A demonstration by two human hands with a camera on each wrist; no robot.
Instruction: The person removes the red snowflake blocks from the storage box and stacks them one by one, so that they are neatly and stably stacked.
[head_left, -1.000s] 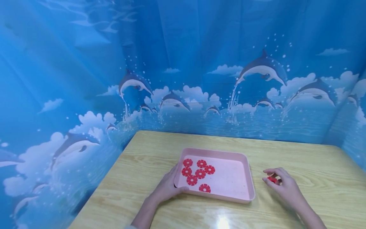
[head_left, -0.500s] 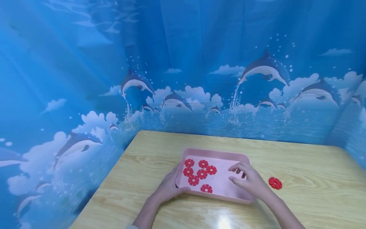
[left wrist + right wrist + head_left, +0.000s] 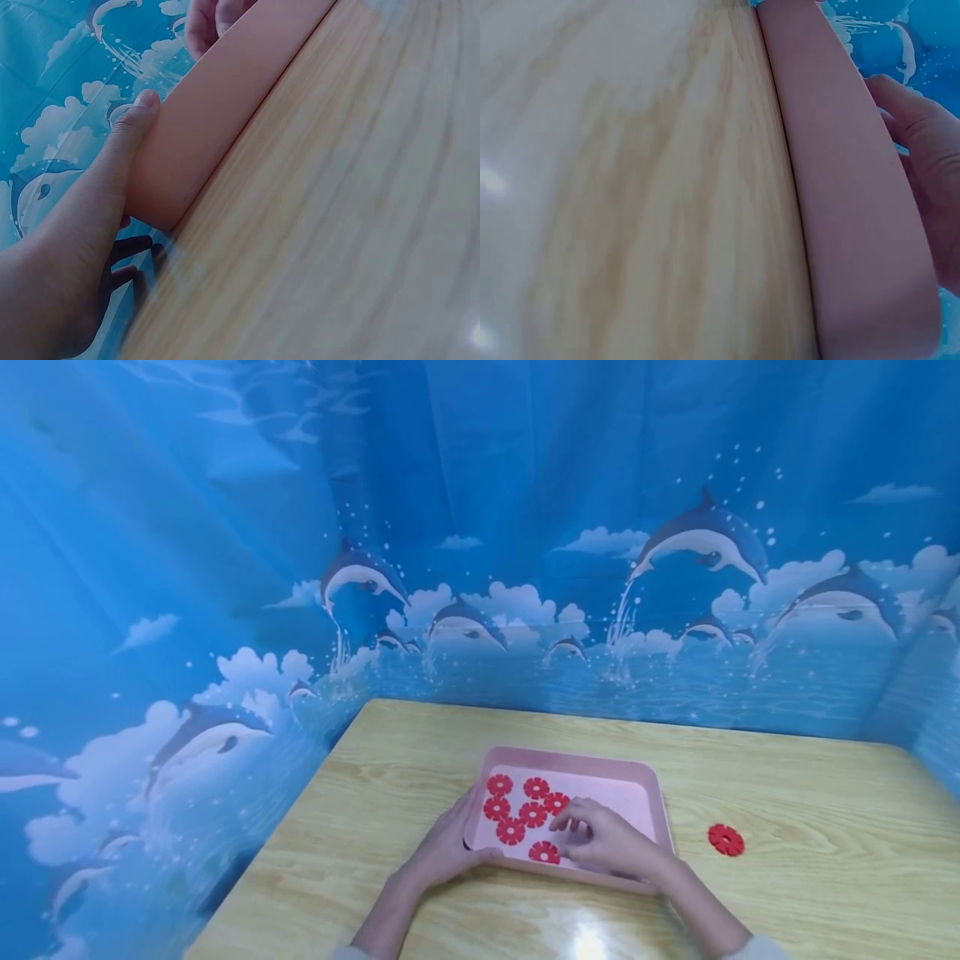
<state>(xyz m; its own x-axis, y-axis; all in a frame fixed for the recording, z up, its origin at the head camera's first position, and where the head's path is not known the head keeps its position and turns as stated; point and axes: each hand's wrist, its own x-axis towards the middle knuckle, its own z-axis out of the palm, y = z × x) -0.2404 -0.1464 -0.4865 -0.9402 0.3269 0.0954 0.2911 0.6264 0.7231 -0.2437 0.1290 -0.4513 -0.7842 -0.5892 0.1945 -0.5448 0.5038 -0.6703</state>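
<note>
A shallow pink tray (image 3: pixel 577 763) sits on the table, with several red notched discs (image 3: pixel 504 831) lying flat in its left half. My left hand (image 3: pixel 442 852) grips the tray's near left corner; its thumb lies against the front wall in the left wrist view. Inside the tray, my right hand (image 3: pixel 609 843) hovers just right of the discs, its fingers bent loosely and nothing visible in them. Its fingertips are close to the nearest discs, but touching cannot be told. In the right wrist view the tray's wall (image 3: pixel 855 180) hides part of that hand.
One more red notched disc (image 3: pixel 717 838) lies on the wooden table (image 3: pixel 825 843), right of the tray. Behind the table hangs a blue curtain (image 3: pixel 525 485) printed with dolphins. A bright light reflection shows near the table's front.
My right hand has let go of a red disc on the table at the right and moved left over the tray. The left hand still holds the tray's corner.
</note>
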